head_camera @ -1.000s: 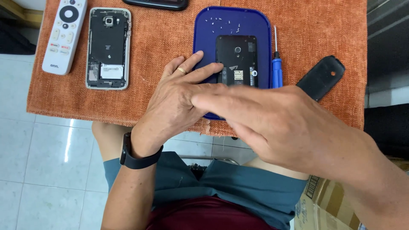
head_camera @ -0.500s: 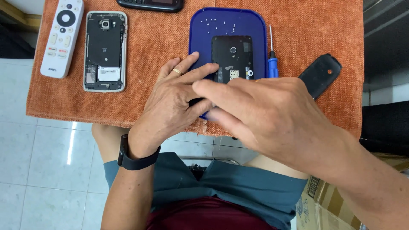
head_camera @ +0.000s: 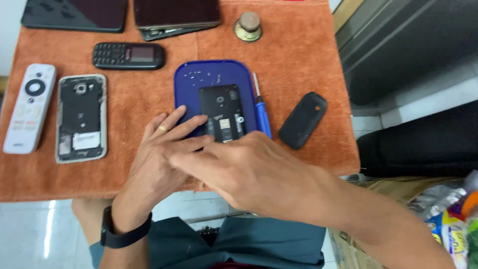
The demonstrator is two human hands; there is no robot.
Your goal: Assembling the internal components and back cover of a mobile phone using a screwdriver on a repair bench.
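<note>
black opened phone [head_camera: 222, 110] | glossy blue tray [head_camera: 191, 87] | left hand [head_camera: 160, 158] touching

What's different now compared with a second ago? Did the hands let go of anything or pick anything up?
Little changed. The camera tilted up, so more of the table top shows. The left hand still rests on the opened black phone in the blue tray, with the right hand crossed over it. Nothing visibly picked up or released. The screwdriver, black back cover, second opened phone and remote lie as before.
</note>
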